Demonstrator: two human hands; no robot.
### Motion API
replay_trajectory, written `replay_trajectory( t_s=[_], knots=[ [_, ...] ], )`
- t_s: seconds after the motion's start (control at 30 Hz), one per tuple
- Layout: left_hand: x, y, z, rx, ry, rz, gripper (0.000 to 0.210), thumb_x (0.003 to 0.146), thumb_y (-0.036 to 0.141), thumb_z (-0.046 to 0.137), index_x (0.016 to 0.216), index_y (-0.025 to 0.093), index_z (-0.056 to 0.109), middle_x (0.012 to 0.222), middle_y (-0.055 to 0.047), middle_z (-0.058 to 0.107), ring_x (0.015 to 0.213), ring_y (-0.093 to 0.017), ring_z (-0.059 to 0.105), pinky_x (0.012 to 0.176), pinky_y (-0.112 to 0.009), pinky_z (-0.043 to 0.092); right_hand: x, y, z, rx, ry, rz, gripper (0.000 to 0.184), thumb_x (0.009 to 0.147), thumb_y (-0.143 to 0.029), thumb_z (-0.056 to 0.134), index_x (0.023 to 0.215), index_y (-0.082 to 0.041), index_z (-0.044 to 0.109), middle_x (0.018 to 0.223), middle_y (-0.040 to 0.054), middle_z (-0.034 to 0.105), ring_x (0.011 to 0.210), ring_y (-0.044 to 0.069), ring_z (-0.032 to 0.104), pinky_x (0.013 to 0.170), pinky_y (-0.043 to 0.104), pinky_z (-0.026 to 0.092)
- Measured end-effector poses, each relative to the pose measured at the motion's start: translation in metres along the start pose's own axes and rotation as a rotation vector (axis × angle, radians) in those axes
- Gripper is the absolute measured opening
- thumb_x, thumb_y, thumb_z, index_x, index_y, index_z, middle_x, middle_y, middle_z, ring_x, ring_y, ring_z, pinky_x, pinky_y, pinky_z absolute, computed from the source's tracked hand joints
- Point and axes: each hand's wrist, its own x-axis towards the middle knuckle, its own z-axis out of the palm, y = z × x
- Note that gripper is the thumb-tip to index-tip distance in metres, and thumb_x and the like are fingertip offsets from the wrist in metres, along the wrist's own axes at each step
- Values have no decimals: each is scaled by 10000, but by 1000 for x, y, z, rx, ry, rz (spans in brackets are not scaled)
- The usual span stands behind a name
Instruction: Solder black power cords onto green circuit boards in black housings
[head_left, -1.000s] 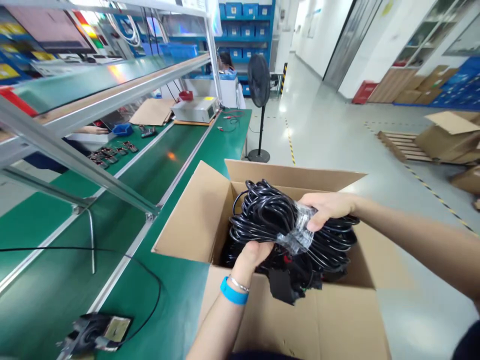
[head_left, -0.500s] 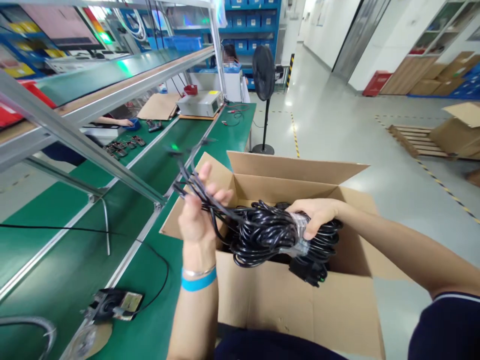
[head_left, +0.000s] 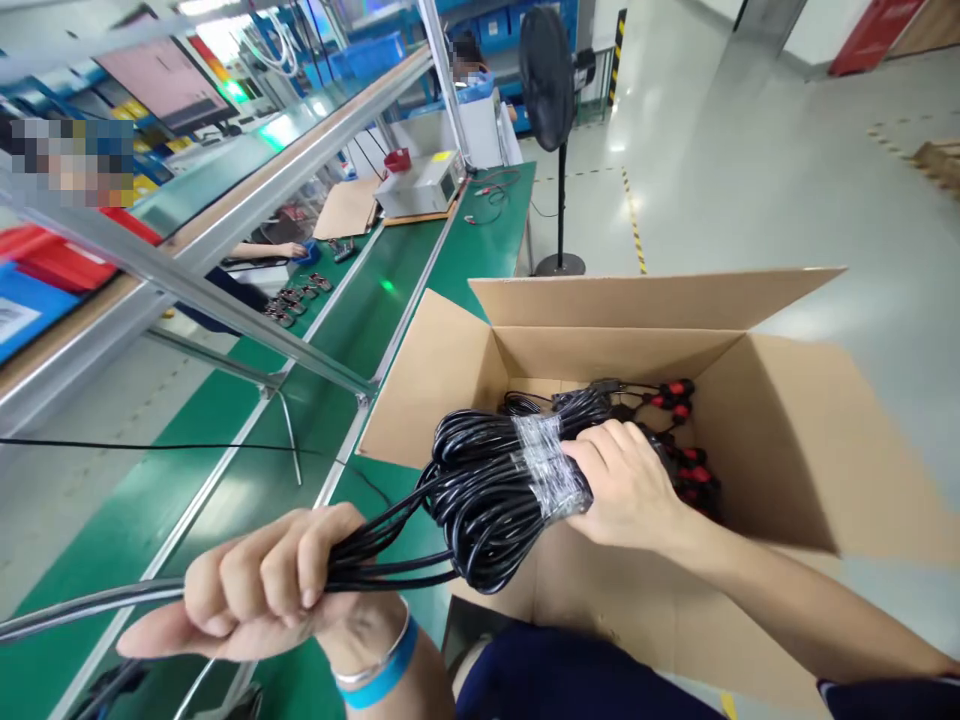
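A thick bundle of coiled black cables [head_left: 480,490], bound round its middle with clear plastic wrap [head_left: 551,465], is held above the near left part of an open cardboard box [head_left: 622,300]. My right hand [head_left: 630,485] grips the bundle at the wrapped part, fingers over the top. To the left, my left hand [head_left: 274,575] is closed in a fist round several loose cable ends, which run taut from the coil and out past the fist to the left. Inside the box lie more black cables with red-and-black connectors [head_left: 690,465]. The far end of the held bundle is hidden behind my right hand.
Left of the box runs a green workbench [head_left: 420,255] with metal rails and an overhead shelf frame [head_left: 300,190]. A standing fan [head_left: 551,90] is behind the box. A co-worker's hand [head_left: 289,250] rests near small parts on the bench. Grey floor lies to the right.
My left hand has gone from open fingers among the loose cable ends to a closed grip, pulled down and left. The bundle has turned and moved left, uncovering the red connectors in the box.
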Motion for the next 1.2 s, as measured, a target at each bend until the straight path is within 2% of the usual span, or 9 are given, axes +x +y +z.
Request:
replay_trajectory(
  t_s=[0.17,0.3,0.4,0.53,0.63,0.73,0.87,1.03,1.2],
  knots=[
    [3,5,9,-308,-87,150,462,948,475,286,614,183,413,433,116,287,332,-1,285,327,-79,262,9,-14,37,138,72,-54,317,724,-330,568,944,-104,604,877,135,576,810,249,457,710,383,335],
    [3,11,9,-144,-20,231,460,952,440,258,618,170,421,416,119,273,335,12,273,344,-55,230,11,-29,76,289,31,-90,383,666,-331,610,954,-79,595,866,133,568,786,234,456,699,372,353],
    [5,30,-18,-52,-50,109,463,922,465,400,570,166,390,392,117,242,295,9,243,305,-87,224,14,-37,92,411,-53,-139,444,634,-343,667,987,-82,597,897,121,578,808,227,475,713,364,375],
    [9,61,-64,-117,-232,-2,461,856,455,564,544,178,367,382,117,272,272,-24,309,311,-165,314,23,-37,98,552,-117,-228,611,677,-526,723,1127,-131,598,1041,120,589,924,240,501,805,394,393],
    [10,73,-82,-125,-228,-24,478,839,473,585,534,184,358,365,114,271,268,-48,323,330,-205,334,25,-35,101,630,-76,-272,422,791,-498,662,1086,-197,645,1056,92,617,964,230,518,838,404,389],
    [9,76,-87,-110,-192,-19,487,821,509,597,538,187,365,358,116,269,270,-58,329,349,-224,341,26,-34,104,684,-5,-263,162,897,-305,569,962,-212,685,972,54,661,935,188,546,824,370,402],
    [9,75,-86,-91,-180,-38,497,825,551,573,550,189,371,368,117,279,283,-60,346,397,-236,375,28,-32,103,690,18,-253,130,893,-263,578,912,-186,681,938,48,671,918,166,563,807,338,419],
    [17,74,-86,-55,-228,-70,473,862,489,553,546,184,378,376,114,292,287,-61,363,420,-236,404,25,-36,102,589,-24,-301,467,742,-493,722,1073,-173,645,1040,87,647,995,236,557,883,416,396],
    [24,76,-86,100,-97,-98,486,903,437,501,512,180,369,358,102,293,263,-61,364,405,-228,408,19,-52,112,485,24,-239,453,785,-436,703,1138,-164,620,1053,108,664,1036,283,570,981,527,261]
  ],
)
